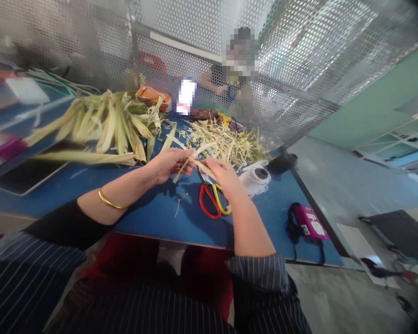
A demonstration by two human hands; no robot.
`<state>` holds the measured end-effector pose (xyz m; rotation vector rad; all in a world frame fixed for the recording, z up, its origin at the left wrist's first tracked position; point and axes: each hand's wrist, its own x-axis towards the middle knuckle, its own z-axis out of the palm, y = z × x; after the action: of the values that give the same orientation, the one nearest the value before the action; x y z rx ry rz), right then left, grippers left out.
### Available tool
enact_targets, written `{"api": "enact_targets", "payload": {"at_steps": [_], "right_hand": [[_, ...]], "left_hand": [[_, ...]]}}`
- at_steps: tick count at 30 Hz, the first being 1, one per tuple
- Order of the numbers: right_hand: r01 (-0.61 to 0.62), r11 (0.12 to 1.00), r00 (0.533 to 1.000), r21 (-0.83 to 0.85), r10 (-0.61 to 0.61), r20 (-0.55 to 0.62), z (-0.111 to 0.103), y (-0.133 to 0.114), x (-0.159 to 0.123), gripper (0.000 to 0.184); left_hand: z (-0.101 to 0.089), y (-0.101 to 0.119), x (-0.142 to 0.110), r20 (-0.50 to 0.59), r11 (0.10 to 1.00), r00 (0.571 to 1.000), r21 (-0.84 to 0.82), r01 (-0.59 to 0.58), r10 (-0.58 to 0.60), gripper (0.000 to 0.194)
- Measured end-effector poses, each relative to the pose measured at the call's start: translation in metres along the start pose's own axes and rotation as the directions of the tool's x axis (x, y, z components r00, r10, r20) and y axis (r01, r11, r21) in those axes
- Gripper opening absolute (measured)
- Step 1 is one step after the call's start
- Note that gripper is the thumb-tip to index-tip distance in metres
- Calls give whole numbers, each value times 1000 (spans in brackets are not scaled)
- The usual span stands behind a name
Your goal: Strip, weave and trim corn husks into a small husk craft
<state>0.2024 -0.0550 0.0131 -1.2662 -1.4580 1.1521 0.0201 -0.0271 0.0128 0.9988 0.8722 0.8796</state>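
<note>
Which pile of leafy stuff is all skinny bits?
The shredded pile, just beyond the right hand: its pieces are thin, tangled strips. The other pile, on the left, has long, broad leaves.

From where I stand, the husk strips point(204, 168) look dry, fibrous and papery, with no shine. The wide corn husks point(108, 124) are smoother and faintly waxy, ribbed lengthwise, while the shredded heap point(231, 144) looks rough and stringy. The scissors point(206, 178) show bare metal blades, with smooth plastic-looking loops, red and yellow. White, matt fibre makes up the thread cone point(248, 181). The bangle point(108, 200) is polished, gold-coloured metal; the screen point(191, 23) is perforated metal, silvery where light catches it. Smooth blue covers the tabletop point(153, 208). The pinstriped garment point(142, 306) is matt cloth.
</note>
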Motion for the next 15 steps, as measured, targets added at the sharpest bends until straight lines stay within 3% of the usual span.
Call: {"api": "enact_targets", "payload": {"at_steps": [3, 5, 15], "right_hand": [[-22, 967, 995, 255, 45, -88, 6, 11, 6, 32], [-1, 948, 992, 320, 40, -116, 11, 16, 7, 28], [98, 980, 939, 176, -32, -343, 18, 17, 9, 21]], "left_hand": [[3, -4, -2, 70, 998, 997, 58, 30, -34, 40], [6, -8, -4, 85, 992, 996, 127, 24, -34, 38], [9, -13, -6, 155, 974, 986, 228, 20, -56, 15]]}}
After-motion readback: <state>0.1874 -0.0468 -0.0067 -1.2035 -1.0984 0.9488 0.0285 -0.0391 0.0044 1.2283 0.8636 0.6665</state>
